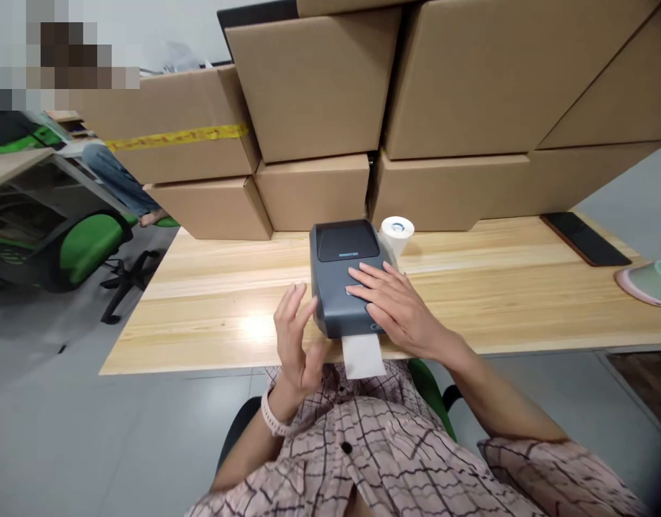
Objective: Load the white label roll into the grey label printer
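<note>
A dark grey label printer [335,287] stands near the front edge of the wooden table, its lid down. From its front slot a strip of white label paper [363,357] hangs over the table edge. My right hand [398,305] lies flat on the printer's top, fingers spread and pointing left. Beside the printer's left side is my left hand [297,337], raised with fingers apart and nothing in it; whether its thumb side touches the housing I cannot tell. Just behind the printer on the right stands a white paper roll [397,231].
Stacked cardboard boxes [314,90] line the back of the wooden table [217,301]. A phone [585,238] lies at the right, near a green cup [654,281] on a pink base. Another person's leg [115,179] and a green chair [96,248] are at the left.
</note>
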Demonstrator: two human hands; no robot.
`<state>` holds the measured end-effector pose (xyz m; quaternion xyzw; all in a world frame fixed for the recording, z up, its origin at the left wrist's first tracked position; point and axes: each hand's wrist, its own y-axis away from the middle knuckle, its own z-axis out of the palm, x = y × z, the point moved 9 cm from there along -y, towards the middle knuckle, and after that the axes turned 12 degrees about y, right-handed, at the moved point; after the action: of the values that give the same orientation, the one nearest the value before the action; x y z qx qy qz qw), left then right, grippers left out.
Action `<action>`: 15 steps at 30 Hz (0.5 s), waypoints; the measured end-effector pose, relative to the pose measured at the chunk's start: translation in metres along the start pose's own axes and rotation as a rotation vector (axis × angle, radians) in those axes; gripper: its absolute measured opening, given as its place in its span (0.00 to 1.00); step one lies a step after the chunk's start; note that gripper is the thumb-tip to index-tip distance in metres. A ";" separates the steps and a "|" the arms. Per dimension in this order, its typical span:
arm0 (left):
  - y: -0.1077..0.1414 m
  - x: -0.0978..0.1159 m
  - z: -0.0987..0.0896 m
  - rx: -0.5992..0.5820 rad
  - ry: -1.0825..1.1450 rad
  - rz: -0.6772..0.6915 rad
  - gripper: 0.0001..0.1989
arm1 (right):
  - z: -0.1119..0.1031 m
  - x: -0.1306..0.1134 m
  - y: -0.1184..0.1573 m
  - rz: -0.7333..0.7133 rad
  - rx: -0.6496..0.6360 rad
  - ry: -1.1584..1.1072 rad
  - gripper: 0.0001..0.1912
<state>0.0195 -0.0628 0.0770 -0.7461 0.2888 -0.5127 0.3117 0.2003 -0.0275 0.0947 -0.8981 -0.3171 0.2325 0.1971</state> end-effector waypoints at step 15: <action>-0.001 -0.039 0.034 0.056 0.233 -0.288 0.24 | 0.006 -0.001 0.013 0.079 0.295 0.046 0.20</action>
<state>0.0398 -0.0266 0.0453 -0.7062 0.1988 -0.6429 0.2198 0.2024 -0.0358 0.0836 -0.8763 -0.2395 0.2635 0.3246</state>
